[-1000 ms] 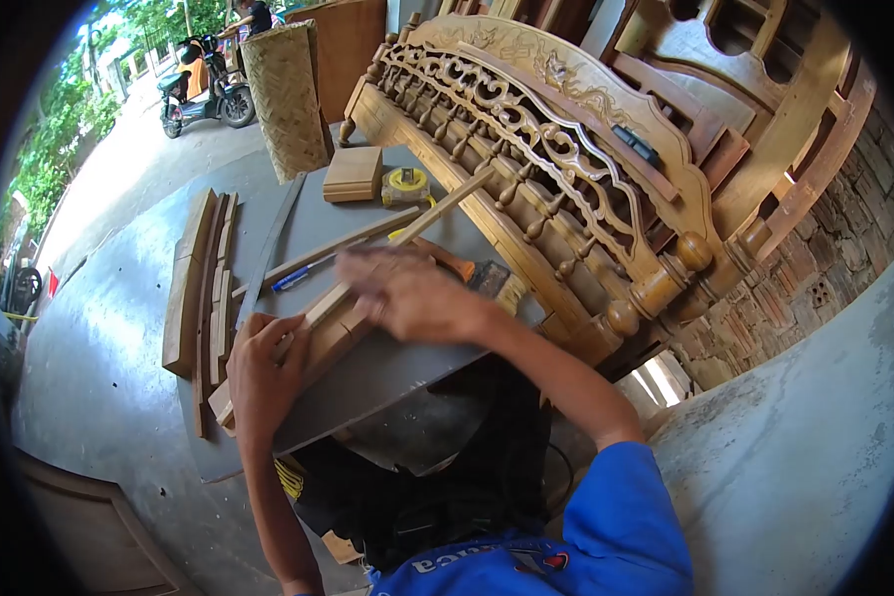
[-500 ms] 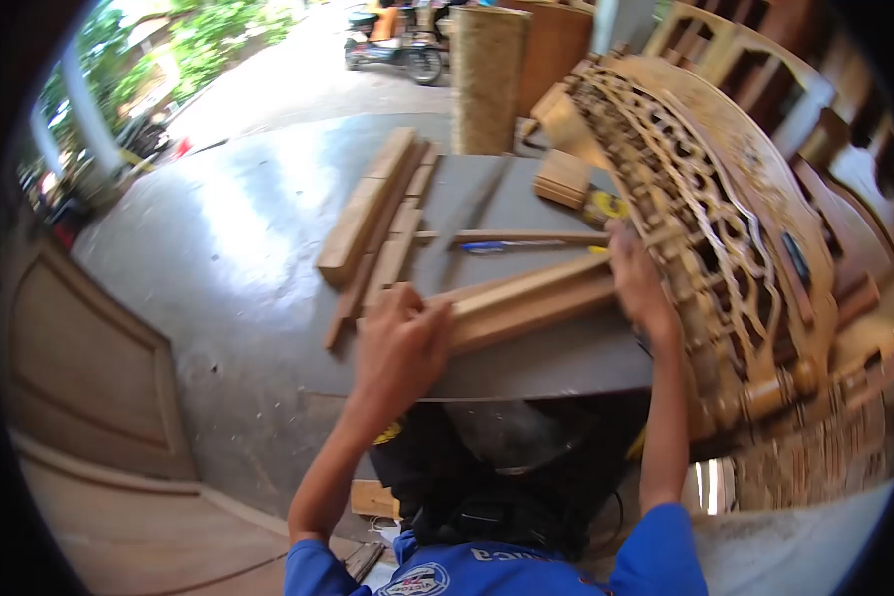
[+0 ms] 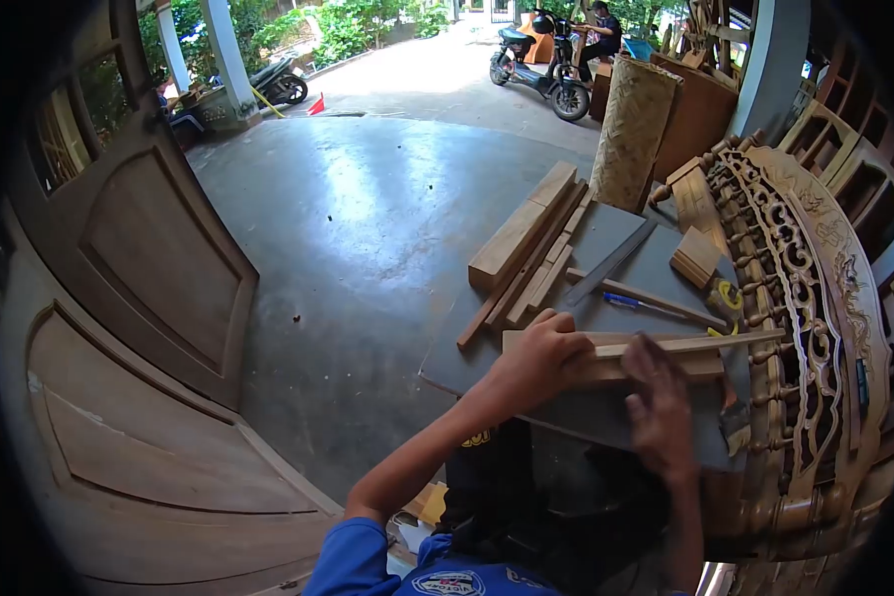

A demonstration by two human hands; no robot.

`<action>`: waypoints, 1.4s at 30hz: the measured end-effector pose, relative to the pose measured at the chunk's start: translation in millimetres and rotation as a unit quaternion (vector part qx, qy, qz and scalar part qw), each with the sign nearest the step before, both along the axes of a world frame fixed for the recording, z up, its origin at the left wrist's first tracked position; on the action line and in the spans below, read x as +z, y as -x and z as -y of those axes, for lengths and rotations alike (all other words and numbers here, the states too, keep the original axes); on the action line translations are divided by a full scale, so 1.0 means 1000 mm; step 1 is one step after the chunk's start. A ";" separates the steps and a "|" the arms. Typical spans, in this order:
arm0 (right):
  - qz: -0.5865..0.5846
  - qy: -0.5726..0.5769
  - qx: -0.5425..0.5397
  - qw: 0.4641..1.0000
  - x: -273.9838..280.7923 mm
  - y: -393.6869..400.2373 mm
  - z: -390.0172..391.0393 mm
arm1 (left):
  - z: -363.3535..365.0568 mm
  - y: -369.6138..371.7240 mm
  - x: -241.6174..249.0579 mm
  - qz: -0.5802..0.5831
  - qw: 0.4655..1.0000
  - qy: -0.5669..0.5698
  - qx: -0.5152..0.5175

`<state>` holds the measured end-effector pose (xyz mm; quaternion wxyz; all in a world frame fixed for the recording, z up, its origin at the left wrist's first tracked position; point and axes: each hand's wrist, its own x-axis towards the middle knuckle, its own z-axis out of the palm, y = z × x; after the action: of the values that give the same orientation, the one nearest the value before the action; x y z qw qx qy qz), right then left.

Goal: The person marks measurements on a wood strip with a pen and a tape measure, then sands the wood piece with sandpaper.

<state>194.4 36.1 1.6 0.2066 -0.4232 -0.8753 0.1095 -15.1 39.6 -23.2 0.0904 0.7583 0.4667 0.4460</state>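
Note:
My left hand (image 3: pixel 544 360) is closed around the left part of a slim wooden strip (image 3: pixel 740 341), which slants across the low grey work table (image 3: pixel 457 350). Below the strip lies a thicker piece of wood (image 3: pixel 703 367). My right hand (image 3: pixel 663 417) is smeared by motion at the near side of the strip, its dark, blurred fingertips overlapping the wood. I cannot tell whether those fingers hold anything. Just beyond lie a handsaw (image 3: pixel 611 263), a thin wooden stick (image 3: pixel 666 304) and a blue pen (image 3: pixel 621 301).
Several wooden bars (image 3: pixel 523 226) lie along the table's left side. Stacked wood blocks (image 3: pixel 697 256) and a yellow tape measure (image 3: pixel 727 296) sit on the right, by a carved wooden panel (image 3: pixel 815 288). Door panels (image 3: pixel 159 258) stand at the left. A person (image 3: pixel 603 35) sits far back near a motorbike (image 3: pixel 541 70).
The view has turned left and tilted up. My right hand has left the strip's right end and moved inward along it; my left hand keeps its grip on the strip.

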 end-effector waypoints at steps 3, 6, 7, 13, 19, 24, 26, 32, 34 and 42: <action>-0.083 -0.075 -0.166 0.980 -0.043 -0.041 -0.057 | 0.004 -0.002 -0.001 -0.001 1.000 -0.009 0.014; -0.016 -0.116 -0.197 0.973 -0.024 -0.029 -0.044 | 0.001 -0.005 0.003 0.005 1.000 -0.018 0.022; -0.023 -0.116 -0.198 0.973 -0.023 -0.035 -0.048 | 0.002 -0.004 0.003 0.002 1.000 -0.005 0.019; -0.055 -0.114 -0.153 0.980 -0.034 -0.028 -0.047 | 0.007 -0.015 0.007 -0.052 0.998 -0.011 0.041; -0.034 -0.111 -0.150 0.982 -0.023 -0.043 -0.060 | 0.008 -0.019 0.013 -0.062 0.997 0.010 0.042; -0.001 -0.246 -0.161 0.956 -0.041 -0.039 -0.047 | 0.001 -0.029 0.011 -0.086 0.993 0.013 0.077; -0.007 -0.261 0.025 0.965 -0.041 0.016 -0.002 | 0.000 -0.027 0.009 -0.081 0.995 0.013 0.062; -0.061 -0.079 -0.221 0.970 -0.034 -0.083 -0.097 | 0.005 -0.022 0.017 -0.067 0.996 0.043 0.049; -0.028 -0.034 -0.253 0.967 -0.019 -0.062 -0.088 | 0.001 -0.027 0.017 -0.058 0.996 0.042 0.052; -0.063 -0.104 0.016 0.992 -0.034 0.022 -0.010 | 0.001 -0.019 0.019 -0.028 0.996 0.084 0.031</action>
<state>172.8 46.1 -32.4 0.3022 -0.3777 -0.8739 0.0471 4.2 38.5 -3.9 0.1265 0.7458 0.5277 0.3864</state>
